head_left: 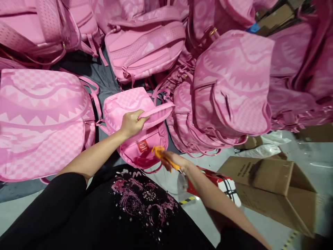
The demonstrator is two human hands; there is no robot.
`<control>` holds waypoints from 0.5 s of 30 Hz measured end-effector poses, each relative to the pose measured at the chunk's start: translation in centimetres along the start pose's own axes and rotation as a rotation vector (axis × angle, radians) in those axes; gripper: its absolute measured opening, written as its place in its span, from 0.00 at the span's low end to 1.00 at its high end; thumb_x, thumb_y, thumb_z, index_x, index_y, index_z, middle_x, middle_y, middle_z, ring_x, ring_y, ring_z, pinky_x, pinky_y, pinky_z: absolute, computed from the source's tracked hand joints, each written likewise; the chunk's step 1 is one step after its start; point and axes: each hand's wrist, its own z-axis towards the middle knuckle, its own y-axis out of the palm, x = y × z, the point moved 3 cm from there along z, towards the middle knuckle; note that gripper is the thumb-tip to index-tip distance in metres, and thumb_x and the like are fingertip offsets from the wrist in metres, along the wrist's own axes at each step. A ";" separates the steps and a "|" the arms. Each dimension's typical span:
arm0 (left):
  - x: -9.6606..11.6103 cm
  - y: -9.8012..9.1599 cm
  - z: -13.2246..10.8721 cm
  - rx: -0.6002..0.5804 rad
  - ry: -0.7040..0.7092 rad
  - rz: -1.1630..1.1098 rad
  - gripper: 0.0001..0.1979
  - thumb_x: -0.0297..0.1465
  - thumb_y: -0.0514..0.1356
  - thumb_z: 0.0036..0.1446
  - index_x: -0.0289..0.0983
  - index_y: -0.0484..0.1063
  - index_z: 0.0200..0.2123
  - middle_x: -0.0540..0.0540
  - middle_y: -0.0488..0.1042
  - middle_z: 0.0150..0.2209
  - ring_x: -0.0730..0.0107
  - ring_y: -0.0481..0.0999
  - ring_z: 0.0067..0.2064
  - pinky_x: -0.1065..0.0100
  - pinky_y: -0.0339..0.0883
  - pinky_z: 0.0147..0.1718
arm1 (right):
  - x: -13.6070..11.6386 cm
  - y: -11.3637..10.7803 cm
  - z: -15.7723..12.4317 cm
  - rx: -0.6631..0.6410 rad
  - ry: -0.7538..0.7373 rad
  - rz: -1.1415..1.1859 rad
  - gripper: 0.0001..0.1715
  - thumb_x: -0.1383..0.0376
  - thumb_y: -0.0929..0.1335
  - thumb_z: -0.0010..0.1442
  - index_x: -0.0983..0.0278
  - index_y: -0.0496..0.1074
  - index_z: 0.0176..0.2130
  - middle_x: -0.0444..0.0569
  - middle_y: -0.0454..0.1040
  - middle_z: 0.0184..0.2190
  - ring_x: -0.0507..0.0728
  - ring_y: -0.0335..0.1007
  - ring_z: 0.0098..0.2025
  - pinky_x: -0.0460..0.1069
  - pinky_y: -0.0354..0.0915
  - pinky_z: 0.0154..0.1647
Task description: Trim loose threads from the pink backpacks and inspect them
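Observation:
My left hand (132, 122) is closed on the raised flap of an open pink backpack (125, 104) that lies in front of me. The bag's pink inside shows, with a small red label (143, 146) in it. My right hand (174, 160) is closed round an orange-handled tool (160, 154), likely small scissors, held at the bag's open mouth just right of the label. The tool's tip is blurred.
Many pink patterned backpacks surround the open one: a large one at left (41, 121), one behind (145, 45), a heap at right (234, 83). An open cardboard box (270, 184) and a red-and-white packet (226, 184) lie on the grey floor at right.

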 end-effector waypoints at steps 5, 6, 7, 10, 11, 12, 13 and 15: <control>1.8 1.2 -0.4 -0.150 0.141 -0.001 0.13 0.36 0.58 0.61 0.36 0.75 0.28 0.51 0.73 0.22 0.75 0.70 0.24 0.73 0.57 0.26 | 0.3 5.0 3.9 -0.194 0.001 0.534 0.29 0.39 0.60 0.62 0.61 0.63 0.34 0.32 0.45 0.17 0.45 0.34 0.16 0.41 0.49 0.16; 1.8 1.2 -0.4 -0.162 0.143 -0.002 0.13 0.37 0.58 0.61 0.36 0.76 0.29 0.50 0.73 0.23 0.75 0.71 0.24 0.73 0.57 0.26 | 0.7 5.7 4.2 -0.198 -0.003 0.612 0.28 0.40 0.59 0.64 0.61 0.63 0.34 0.32 0.44 0.18 0.45 0.33 0.16 0.41 0.48 0.16; 1.9 1.1 -0.3 -0.163 0.140 -0.001 0.13 0.37 0.58 0.61 0.36 0.76 0.29 0.51 0.73 0.23 0.75 0.70 0.24 0.73 0.57 0.26 | 1.2 6.2 4.2 -0.197 -0.001 0.688 0.27 0.41 0.59 0.65 0.61 0.62 0.35 0.32 0.43 0.18 0.45 0.32 0.16 0.41 0.48 0.17; 1.7 1.0 0.0 -0.143 0.137 0.005 0.13 0.38 0.59 0.61 0.36 0.76 0.29 0.51 0.73 0.22 0.75 0.70 0.24 0.73 0.57 0.25 | 3.2 6.4 3.4 -0.148 0.013 0.860 0.25 0.42 0.60 0.65 0.60 0.61 0.35 0.31 0.42 0.17 0.46 0.32 0.15 0.41 0.46 0.16; 1.7 1.0 0.1 -0.140 0.144 0.006 0.13 0.38 0.59 0.61 0.36 0.76 0.29 0.51 0.73 0.22 0.75 0.70 0.24 0.73 0.57 0.25 | 3.9 6.1 3.1 -0.120 0.015 0.900 0.25 0.42 0.60 0.65 0.60 0.61 0.35 0.31 0.42 0.17 0.46 0.32 0.15 0.41 0.46 0.16; 1.6 1.1 0.2 -0.138 0.152 0.005 0.14 0.38 0.59 0.61 0.36 0.76 0.29 0.51 0.73 0.22 0.75 0.69 0.24 0.73 0.57 0.25 | 4.4 5.9 2.9 -0.091 0.014 0.932 0.24 0.42 0.61 0.65 0.60 0.60 0.35 0.31 0.42 0.17 0.46 0.33 0.15 0.40 0.47 0.16; 1.6 1.1 0.3 -0.138 0.163 0.003 0.14 0.38 0.59 0.61 0.36 0.76 0.28 0.51 0.73 0.22 0.75 0.69 0.24 0.73 0.57 0.25 | 4.9 5.8 2.9 -0.064 0.012 0.957 0.25 0.42 0.61 0.65 0.60 0.59 0.34 0.31 0.43 0.17 0.46 0.34 0.15 0.40 0.48 0.16; 1.5 1.1 0.4 -0.127 0.177 -0.001 0.14 0.38 0.59 0.61 0.36 0.75 0.28 0.51 0.72 0.22 0.76 0.69 0.23 0.73 0.58 0.25 | 5.3 6.0 3.3 -0.025 0.008 0.984 0.25 0.42 0.61 0.65 0.59 0.56 0.32 0.32 0.44 0.17 0.46 0.36 0.15 0.40 0.49 0.16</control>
